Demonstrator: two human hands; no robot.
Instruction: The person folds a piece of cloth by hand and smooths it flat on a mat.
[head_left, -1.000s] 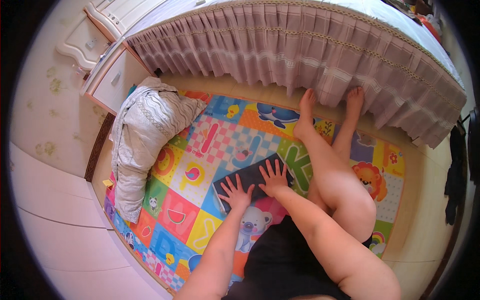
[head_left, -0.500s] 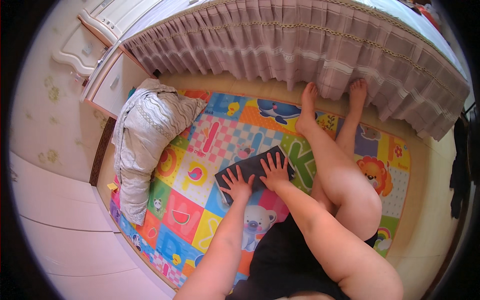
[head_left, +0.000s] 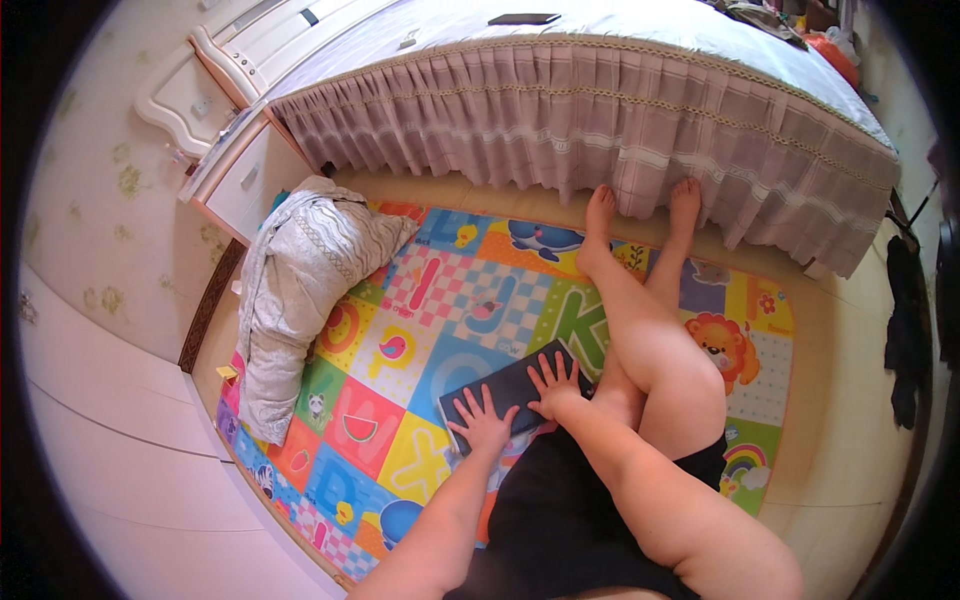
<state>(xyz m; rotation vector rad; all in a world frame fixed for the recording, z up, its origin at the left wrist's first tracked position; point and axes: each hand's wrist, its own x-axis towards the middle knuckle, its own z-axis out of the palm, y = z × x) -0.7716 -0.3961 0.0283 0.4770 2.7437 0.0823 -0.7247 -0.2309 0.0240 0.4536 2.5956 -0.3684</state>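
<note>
A dark grey, flat rectangular thing (head_left: 520, 388), which looks like folded cloth with a paler edge, lies slantwise on the colourful play mat (head_left: 385, 432) just in front of my lap. My left hand (head_left: 484, 424) rests flat over its left part, fingers spread. On its right part lies my right hand (head_left: 556, 386), palm down, with the fingers also apart. Both palms hide some of its surface. I cannot tell exactly what kind of thing it is.
My bare legs (head_left: 650, 330) stretch toward the bed skirt (head_left: 560, 130), feet touching near its hem. A bunched pale quilt (head_left: 300, 265) lies on the mat's left side beside a bedside cabinet (head_left: 258, 182). White panels (head_left: 120, 430) stand at lower left; dark cloth (head_left: 903, 340) hangs at right.
Both hands and the dark rectangle under them have slid across the mat toward my body, uncovering mat pictures beyond it. The view has shifted, showing more of the bed top.
</note>
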